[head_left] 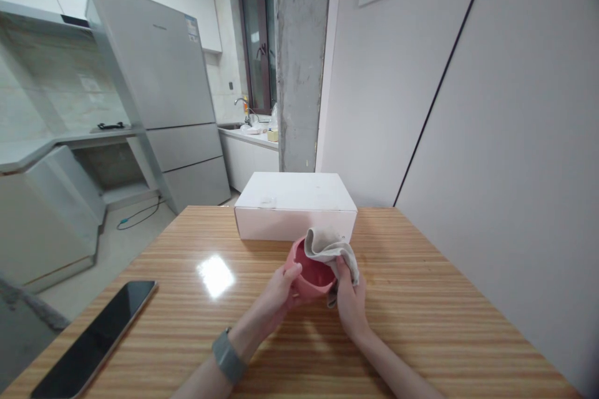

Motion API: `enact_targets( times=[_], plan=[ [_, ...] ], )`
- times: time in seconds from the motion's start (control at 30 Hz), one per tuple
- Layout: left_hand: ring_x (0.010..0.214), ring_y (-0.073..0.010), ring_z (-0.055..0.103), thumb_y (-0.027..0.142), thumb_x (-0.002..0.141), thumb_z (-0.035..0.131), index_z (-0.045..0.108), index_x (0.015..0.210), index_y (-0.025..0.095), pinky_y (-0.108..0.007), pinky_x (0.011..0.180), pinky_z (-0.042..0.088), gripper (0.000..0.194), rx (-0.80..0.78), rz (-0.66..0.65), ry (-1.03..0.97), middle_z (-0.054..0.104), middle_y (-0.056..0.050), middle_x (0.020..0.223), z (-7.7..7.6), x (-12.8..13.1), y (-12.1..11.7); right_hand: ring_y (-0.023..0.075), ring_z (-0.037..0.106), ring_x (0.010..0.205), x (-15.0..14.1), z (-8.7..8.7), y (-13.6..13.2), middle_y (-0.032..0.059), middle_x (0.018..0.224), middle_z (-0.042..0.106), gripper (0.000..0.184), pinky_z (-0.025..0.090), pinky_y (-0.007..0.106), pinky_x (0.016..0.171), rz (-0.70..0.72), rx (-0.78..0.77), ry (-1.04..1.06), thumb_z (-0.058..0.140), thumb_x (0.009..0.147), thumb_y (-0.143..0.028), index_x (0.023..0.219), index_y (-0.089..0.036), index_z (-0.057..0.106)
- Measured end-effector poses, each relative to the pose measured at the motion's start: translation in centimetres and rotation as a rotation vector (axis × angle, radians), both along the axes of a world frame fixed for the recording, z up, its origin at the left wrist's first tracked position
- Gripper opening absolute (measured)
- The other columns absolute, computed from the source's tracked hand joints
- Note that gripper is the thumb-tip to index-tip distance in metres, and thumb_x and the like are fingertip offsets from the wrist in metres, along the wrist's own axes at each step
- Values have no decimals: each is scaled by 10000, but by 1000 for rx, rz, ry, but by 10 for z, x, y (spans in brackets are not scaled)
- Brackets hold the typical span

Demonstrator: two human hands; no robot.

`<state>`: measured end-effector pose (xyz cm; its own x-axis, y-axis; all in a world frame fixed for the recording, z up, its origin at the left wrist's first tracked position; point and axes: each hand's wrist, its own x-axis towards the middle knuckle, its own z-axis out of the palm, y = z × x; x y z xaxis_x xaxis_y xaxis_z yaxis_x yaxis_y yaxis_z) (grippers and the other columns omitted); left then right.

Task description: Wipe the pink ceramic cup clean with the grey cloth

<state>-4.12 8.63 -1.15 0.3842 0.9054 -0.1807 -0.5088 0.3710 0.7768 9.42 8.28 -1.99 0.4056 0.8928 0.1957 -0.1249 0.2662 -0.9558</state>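
Note:
A pink bowl (pixel 314 273) is tilted above the table, its opening turned toward me. My left hand (pixel 279 292) grips its left side, the thumb over the rim and the fingers beneath. A light grey cloth (pixel 325 244) is draped over the bowl's upper right rim, with a corner hanging below on the right. My right hand (pixel 350 299) is closed on the cloth at the bowl's right side, pinching it against the rim. Part of the bowl's right edge is hidden by the cloth and the right hand.
A white box (pixel 294 223) sits at the table's far edge, just behind the bowl. On the left of the wood-grain table (pixel 421 318) lies a black phone (pixel 96 343). Beyond are a fridge (pixel 163 68), a concrete pillar (pixel 302 62) and a kitchen counter with a sink.

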Motion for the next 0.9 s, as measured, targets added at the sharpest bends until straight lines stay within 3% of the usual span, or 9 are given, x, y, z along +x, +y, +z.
enact_targets(
  times=[0.13,0.27,0.5,0.6,0.7,0.8,0.9],
  plan=[
    [843,-238,672,664,805,435,601,1187,174,-295,582,542,643,-102,-128,68,688,-112,1101,3,-8,0,220,645,705,16,3,10,45,687,707,407,503,282,635,67,-123,42,660,694,-543,769,-148,721],
    [767,-210,678,620,798,505,625,1159,161,-245,507,511,596,-98,-126,104,711,-100,1036,1,-11,1,229,657,697,20,2,17,41,666,711,404,503,278,619,216,-172,70,686,664,-530,779,-146,728],
    [757,-211,697,417,756,671,562,1248,196,-265,582,546,550,-70,93,42,736,-73,933,-2,-3,1,240,667,785,15,-3,18,52,774,731,461,507,300,707,222,-136,93,670,701,-553,883,-133,721],
    [850,-244,685,335,757,689,601,1176,96,-328,739,555,490,49,135,-51,730,-122,922,-1,6,-4,246,658,890,1,-7,7,58,886,732,471,503,314,778,121,-125,116,637,730,-562,944,-149,707],
    [937,-254,662,293,772,681,554,1240,118,-361,821,537,515,142,158,-132,702,-130,1055,1,14,-8,238,629,999,-13,-11,-5,64,1055,699,480,487,317,844,-13,-95,124,620,757,-543,1056,-169,661],
    [1037,-265,628,332,794,646,476,1327,202,-365,842,530,574,134,112,-142,641,-103,1207,3,13,-6,246,617,1012,-15,-11,-6,84,1086,684,481,483,322,838,-23,-89,79,597,775,-545,1051,-155,651],
    [1020,-246,636,500,830,539,517,1290,205,-312,761,549,547,7,63,-26,666,-92,1161,0,2,0,259,626,945,1,-4,4,90,997,705,469,486,321,780,65,-73,-6,586,775,-556,979,-143,674]
  ],
)
